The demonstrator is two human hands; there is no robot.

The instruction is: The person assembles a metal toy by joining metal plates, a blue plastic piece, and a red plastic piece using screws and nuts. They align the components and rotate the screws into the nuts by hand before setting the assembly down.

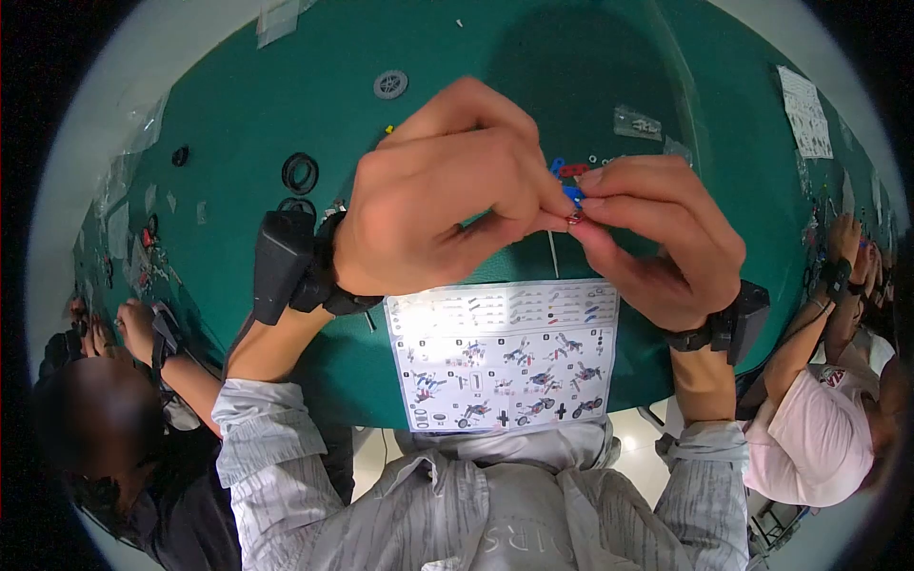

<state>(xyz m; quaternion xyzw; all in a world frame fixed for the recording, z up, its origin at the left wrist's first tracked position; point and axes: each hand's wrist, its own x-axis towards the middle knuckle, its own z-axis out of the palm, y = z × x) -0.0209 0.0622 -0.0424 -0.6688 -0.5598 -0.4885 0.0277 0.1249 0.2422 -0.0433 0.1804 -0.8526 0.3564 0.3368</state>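
Observation:
In the middle of the view, my left hand (447, 195) and my right hand (662, 238) meet fingertip to fingertip over the table. Pinched between them is a small blue plastic building piece (573, 194), largely covered by the fingers. A tiny red, shiny bit (574, 219) shows just below it, at my right thumb tip. Right behind the fingertips appears a red strip with holes (574, 170). Below the hands, a thin pale rod (554, 255) points toward the printed instruction sheet (505, 357), which lies at the table's near edge.
On the green table (438, 48) lie a grey wheel (390, 85), a black tyre (300, 173) and a small bag of parts (637, 124). Another printed sheet (805, 111) is at the far right. Other people sit on both sides, one in a pink shirt (819, 438).

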